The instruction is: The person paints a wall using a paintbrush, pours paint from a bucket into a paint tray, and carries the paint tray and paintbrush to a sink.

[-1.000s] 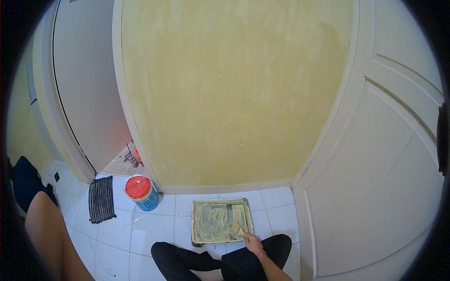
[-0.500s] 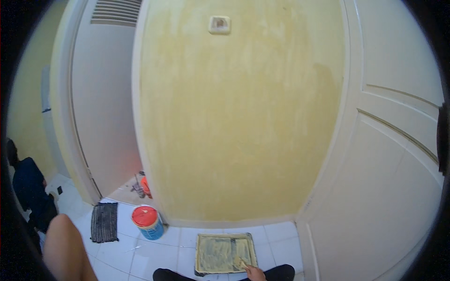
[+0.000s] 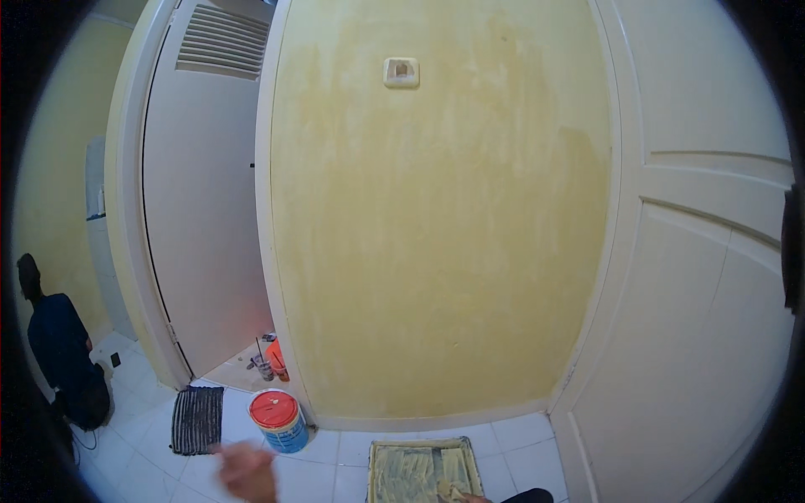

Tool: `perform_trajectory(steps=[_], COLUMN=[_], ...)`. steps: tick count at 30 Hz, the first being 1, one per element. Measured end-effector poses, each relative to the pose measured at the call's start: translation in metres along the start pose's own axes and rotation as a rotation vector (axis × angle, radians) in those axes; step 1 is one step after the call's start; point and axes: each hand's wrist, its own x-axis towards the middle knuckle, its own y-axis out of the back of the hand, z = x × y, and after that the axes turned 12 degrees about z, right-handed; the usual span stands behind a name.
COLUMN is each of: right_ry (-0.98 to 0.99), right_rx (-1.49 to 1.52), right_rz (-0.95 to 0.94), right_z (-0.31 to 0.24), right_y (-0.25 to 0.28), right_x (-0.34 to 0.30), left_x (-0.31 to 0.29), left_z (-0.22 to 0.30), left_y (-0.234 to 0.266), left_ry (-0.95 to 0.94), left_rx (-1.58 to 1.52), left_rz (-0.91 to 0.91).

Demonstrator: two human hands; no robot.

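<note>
A paint tray [image 3: 377,457], smeared with pale yellow paint, lies on the floor at the bottom of the view. My right hand [image 3: 475,498] barely shows at the lower edge, closed on a paintbrush [image 3: 454,491] whose paint-covered head is over the tray's front right part. My left hand [image 3: 246,471] hangs above the floor left of the tray, its fingers smeared by motion. Beyond that hand stands a blue paint bucket [image 3: 287,438] with a red lid. Ahead rises the wall [image 3: 444,251], coated in patchy yellow paint.
A wall switch plate [image 3: 402,73] sits high on the wall. White doors flank it, the left door [image 3: 205,210] louvered. A dark striped mat [image 3: 197,421] lies by the bucket. Cups [image 3: 267,367] stand in the doorway. At far left, a person in dark clothes [image 3: 67,356] is low to the floor.
My view has tilted up slightly, so the tray and bucket sit lower. A bare limb at the lower left has gone, and my left hand now shows beside the bucket. The brush stays in my right hand.
</note>
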Motion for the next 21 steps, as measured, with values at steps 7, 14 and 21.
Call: perform_trajectory(steps=[7,14,21], right_ry=[-0.04,0.12,0.297], right_rx=[-0.195,-0.288,-0.276], right_rz=[-0.016,0.074,0.2], right_z=[-0.021,0.022,0.027], right_y=[0.006,-0.025,-0.029], right_x=[-0.002,0.006,0.005], left_x=[-0.185,-0.219,-0.225], left_z=[-0.199,-0.207,-0.208], left_y=[0.232,0.238,0.235], left_ry=[0.541,0.666,0.689], left_rx=[0.66,0.812,1.116], left_rz=[0.346,0.165,-0.082])
